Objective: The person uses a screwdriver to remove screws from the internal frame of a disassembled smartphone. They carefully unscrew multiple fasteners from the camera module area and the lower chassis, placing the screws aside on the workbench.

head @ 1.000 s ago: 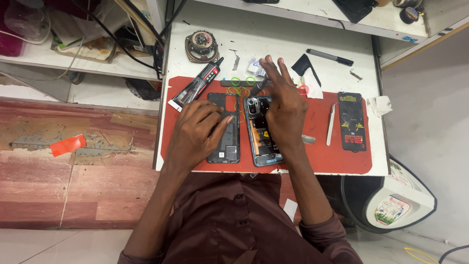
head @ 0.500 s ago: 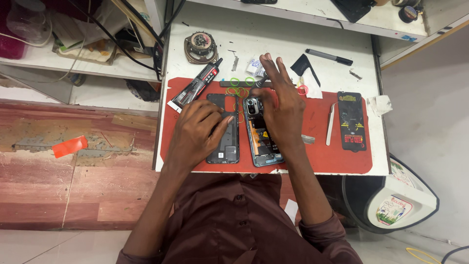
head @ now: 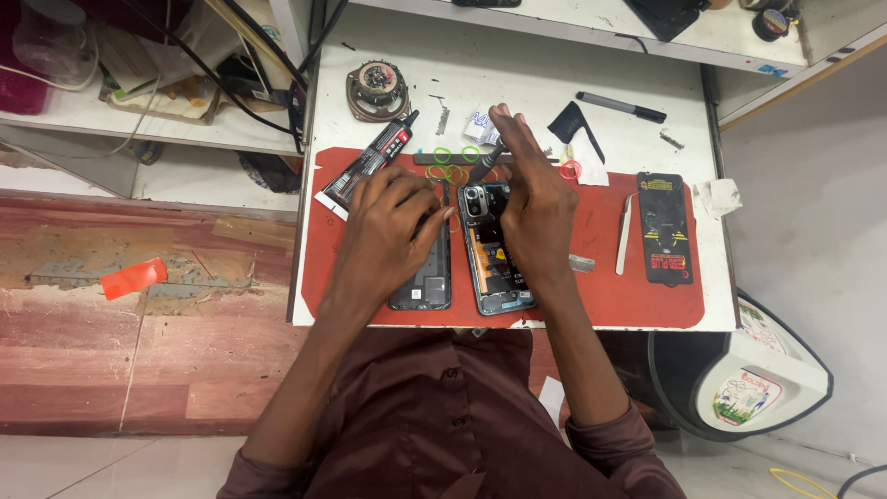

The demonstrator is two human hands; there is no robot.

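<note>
Two hands over a red mat point(head: 637, 296) on a white bench point(head: 517, 74), seen from above. Left hand point(head: 388, 231) pressing on a dark phone panel point(head: 425, 286), fingers together. Right hand point(head: 536, 208) beside an opened phone point(head: 490, 268), holding a screwdriver point(head: 482, 166), other fingers straight. Glue tube point(head: 370, 162) near the left hand; tweezers point(head: 625, 233) and another phone point(head: 665, 226) well right.

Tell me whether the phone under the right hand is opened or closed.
Opened: the phone lies back cover off, its camera module and internal parts exposed beside the right hand.
</note>
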